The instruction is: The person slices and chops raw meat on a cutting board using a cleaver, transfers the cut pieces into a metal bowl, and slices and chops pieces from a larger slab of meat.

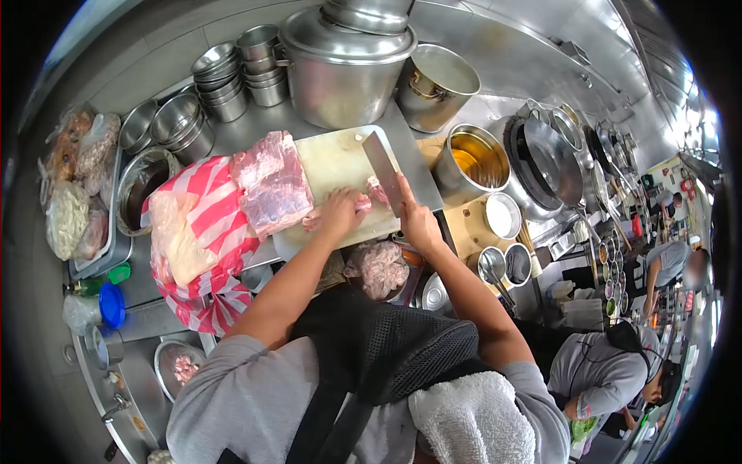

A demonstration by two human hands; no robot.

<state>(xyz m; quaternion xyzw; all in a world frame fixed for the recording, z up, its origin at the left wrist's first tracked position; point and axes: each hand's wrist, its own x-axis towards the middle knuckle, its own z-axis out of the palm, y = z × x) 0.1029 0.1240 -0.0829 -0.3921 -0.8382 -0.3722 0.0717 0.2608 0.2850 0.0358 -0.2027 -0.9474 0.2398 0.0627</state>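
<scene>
Gripping a cleaver (382,170), the person's right hand (418,224) is closed round its handle end near the right edge of a white cutting board (332,158), the blade pointing away from the body. The left hand (345,214) rests partly closed over a piece of meat (364,205) on the board; how firmly it holds it cannot be told. A small cut strip (376,189) lies between that hand and the blade. To the left, a large slab of meat (270,183) sits across the board's edge, next to a red-and-white striped bag (202,197) bearing a pale slab (176,236). A big lidded pot (344,85) stands beyond the board, and a pot of amber liquid (473,158) stands to the right.
</scene>
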